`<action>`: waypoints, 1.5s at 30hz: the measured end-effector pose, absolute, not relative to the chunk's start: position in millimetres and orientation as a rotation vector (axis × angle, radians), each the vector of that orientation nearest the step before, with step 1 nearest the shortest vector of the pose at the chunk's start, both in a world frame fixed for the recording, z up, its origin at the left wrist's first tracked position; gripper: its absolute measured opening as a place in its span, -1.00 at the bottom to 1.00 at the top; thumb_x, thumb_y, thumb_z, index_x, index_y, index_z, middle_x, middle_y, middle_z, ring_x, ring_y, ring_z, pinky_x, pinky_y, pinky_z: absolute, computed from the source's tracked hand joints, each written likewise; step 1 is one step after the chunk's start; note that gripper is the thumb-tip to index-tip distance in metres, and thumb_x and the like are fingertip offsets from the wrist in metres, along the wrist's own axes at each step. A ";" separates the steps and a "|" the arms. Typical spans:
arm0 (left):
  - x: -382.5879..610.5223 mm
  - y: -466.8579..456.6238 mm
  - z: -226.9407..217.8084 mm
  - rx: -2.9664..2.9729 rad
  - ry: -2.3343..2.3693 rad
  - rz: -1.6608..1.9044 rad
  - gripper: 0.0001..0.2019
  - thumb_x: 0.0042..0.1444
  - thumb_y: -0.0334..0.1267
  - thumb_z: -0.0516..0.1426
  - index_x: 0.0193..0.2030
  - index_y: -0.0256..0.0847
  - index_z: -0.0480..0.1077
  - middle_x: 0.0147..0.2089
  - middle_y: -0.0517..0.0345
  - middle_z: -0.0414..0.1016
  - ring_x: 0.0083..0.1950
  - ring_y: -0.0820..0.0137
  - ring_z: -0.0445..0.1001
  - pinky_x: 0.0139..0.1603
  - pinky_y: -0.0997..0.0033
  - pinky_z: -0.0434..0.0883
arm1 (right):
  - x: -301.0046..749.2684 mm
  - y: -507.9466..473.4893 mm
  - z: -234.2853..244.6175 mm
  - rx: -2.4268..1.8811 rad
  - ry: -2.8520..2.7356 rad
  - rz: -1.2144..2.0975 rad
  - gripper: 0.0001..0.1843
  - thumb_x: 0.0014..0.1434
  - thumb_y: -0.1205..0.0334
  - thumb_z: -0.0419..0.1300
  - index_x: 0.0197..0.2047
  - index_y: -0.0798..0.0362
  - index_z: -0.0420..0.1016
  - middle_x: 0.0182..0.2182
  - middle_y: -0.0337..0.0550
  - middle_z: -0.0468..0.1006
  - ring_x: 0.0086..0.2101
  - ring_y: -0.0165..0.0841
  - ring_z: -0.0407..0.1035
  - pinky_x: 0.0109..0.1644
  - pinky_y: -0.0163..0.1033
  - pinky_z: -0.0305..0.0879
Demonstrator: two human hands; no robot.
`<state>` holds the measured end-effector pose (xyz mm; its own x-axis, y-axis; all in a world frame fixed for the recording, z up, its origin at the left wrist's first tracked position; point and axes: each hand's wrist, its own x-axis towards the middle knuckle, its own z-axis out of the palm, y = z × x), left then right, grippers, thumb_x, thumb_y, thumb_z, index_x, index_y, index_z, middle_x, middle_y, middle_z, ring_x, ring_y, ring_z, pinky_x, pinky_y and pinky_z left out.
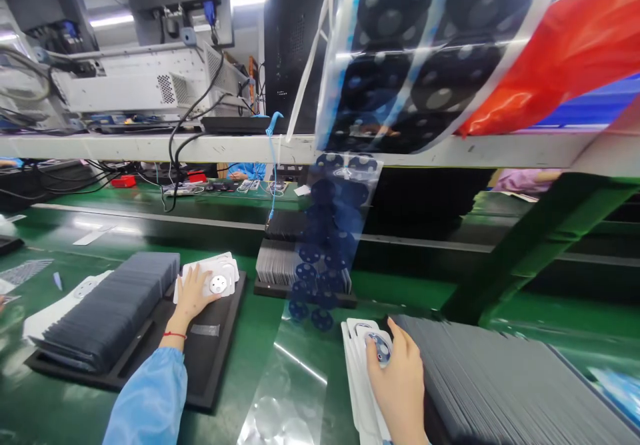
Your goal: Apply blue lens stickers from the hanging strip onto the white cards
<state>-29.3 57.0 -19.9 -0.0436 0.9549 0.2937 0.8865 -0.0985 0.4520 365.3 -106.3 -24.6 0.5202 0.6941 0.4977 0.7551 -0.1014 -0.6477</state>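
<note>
My left hand (193,295) lies flat with its fingers stretched over a small stack of white cards (220,277) with a round silver disc, on a black tray (210,351). My right hand (397,378) presses its thumb on a round blue-ringed disc on the top card of a second fanned white stack (356,358) near the front. A clear film strip (325,251) carrying several dark blue round stickers hangs down between the two hands.
Rows of thin dark grey sheets fill the left tray (107,311), a middle tray (280,265) and a large one at the right (500,385). A white shelf (150,146) with equipment and cables runs overhead. Red film (565,51) hangs top right.
</note>
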 end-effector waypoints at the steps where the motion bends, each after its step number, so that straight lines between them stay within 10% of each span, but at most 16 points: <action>1: -29.4 57.8 -17.5 2.066 2.015 0.867 -0.48 -0.19 -0.25 0.33 -0.02 -0.21 0.37 0.41 -0.26 0.05 0.44 -0.14 -0.14 0.33 -0.29 -0.28 | 362.7 -105.4 -20.9 -1.803 -1.201 -0.076 -0.39 0.22 -0.02 -0.08 0.17 0.24 0.27 0.06 0.28 0.32 0.02 0.12 0.26 0.03 0.12 0.23; 7: -18.1 46.5 13.6 1.804 1.913 1.155 -0.78 -0.05 -0.09 0.23 -0.35 -0.12 0.33 -0.12 0.00 0.55 0.07 0.01 0.43 0.20 -0.04 0.17 | 347.8 -88.5 -13.9 -1.531 -1.272 0.280 -0.41 0.20 -0.05 0.05 0.23 0.01 0.16 0.12 0.08 0.33 0.10 -0.03 0.24 0.13 0.10 0.21; 11: 18.0 23.8 27.0 1.502 1.723 1.326 -0.62 -0.03 0.09 0.20 -0.19 -0.11 0.32 -0.22 0.05 0.56 -0.09 0.10 0.52 -0.06 0.17 0.37 | 334.2 -68.3 -15.9 -1.347 -1.340 0.550 -0.30 0.08 0.01 0.21 0.24 -0.06 0.09 0.24 0.04 0.15 0.13 -0.06 0.24 0.12 0.06 0.25; 16: 81.4 -13.2 18.5 1.234 1.287 1.195 -0.46 -0.15 0.16 0.27 -0.16 -0.25 0.43 -0.27 -0.04 0.62 -0.25 0.17 0.58 -0.27 0.31 0.47 | 318.9 -61.4 -17.7 -1.337 -1.245 0.758 -0.64 0.14 0.06 0.09 -0.01 -0.02 0.24 -0.32 -0.17 0.47 -0.43 -0.27 0.45 -0.24 -0.11 0.37; 27: 87.8 -25.5 -13.8 0.895 1.150 1.038 -0.56 -0.24 0.09 0.33 -0.37 -0.25 0.47 -0.53 0.22 0.50 -0.50 0.41 0.41 -0.47 0.48 0.32 | 310.7 -75.7 -58.2 -1.383 -1.190 1.122 -0.67 -0.20 0.29 0.24 -0.28 0.00 0.31 -0.69 -0.40 0.39 -0.64 -0.34 0.34 -0.51 -0.30 0.21; 40: 90.8 -41.2 -7.1 0.884 0.869 0.740 -0.74 -0.10 -0.14 0.35 -0.47 -0.28 0.44 -0.52 0.22 0.39 -0.51 0.46 0.37 -0.46 0.50 0.31 | 302.2 -93.6 -29.1 -1.209 -1.400 1.054 -0.47 -0.01 0.24 0.33 0.06 -0.08 0.38 -0.11 -0.13 0.47 -0.14 -0.20 0.44 -0.06 -0.10 0.38; 45: 91.1 -43.1 -9.4 0.882 0.874 0.775 -0.74 -0.04 -0.11 0.33 -0.39 -0.29 0.47 -0.47 0.16 0.47 -0.47 0.44 0.44 -0.45 0.51 0.34 | 298.0 -99.7 -22.6 -1.433 -1.743 0.172 -0.49 -0.01 0.34 0.39 0.02 -0.12 0.45 0.34 0.01 -0.06 0.28 0.12 -0.13 0.25 0.28 -0.01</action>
